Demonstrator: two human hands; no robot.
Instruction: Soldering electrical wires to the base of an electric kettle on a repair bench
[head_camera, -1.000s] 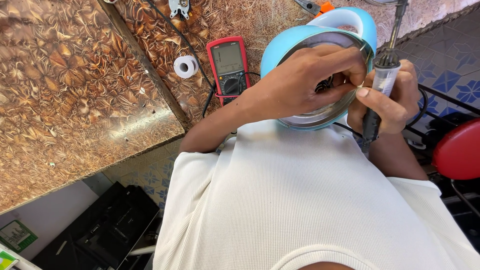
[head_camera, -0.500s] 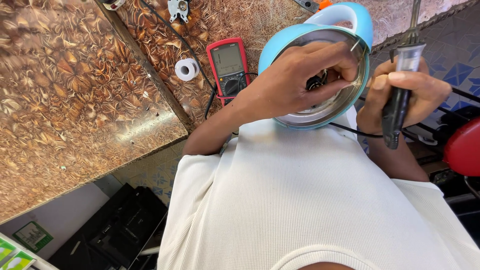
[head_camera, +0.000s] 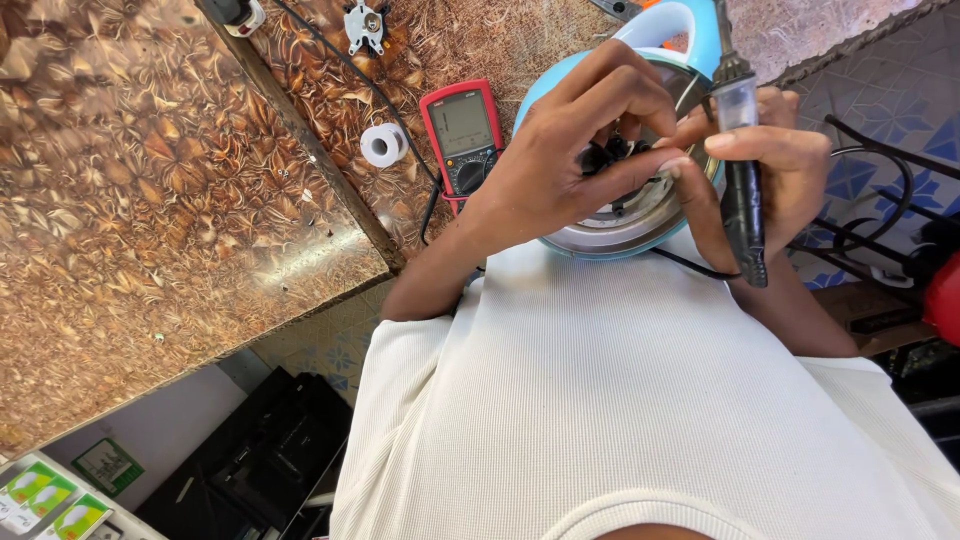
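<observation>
We held the blue electric kettle (head_camera: 560, 232) upturned against our chest, at the edge of the patterned worktop (head_camera: 150, 200). Our left hand (head_camera: 575, 160) pinched a small black part (head_camera: 603, 155) in its open base; our right hand (head_camera: 775, 165) gripped a soldering iron (head_camera: 742, 165), tip pointing up. With fingers (head_camera: 690, 175) so close to the iron, we judged that a slip risked a burn, and its trailing cable (head_camera: 690, 262) could snag. A red multimeter (head_camera: 462, 135) lay beside the kettle.
</observation>
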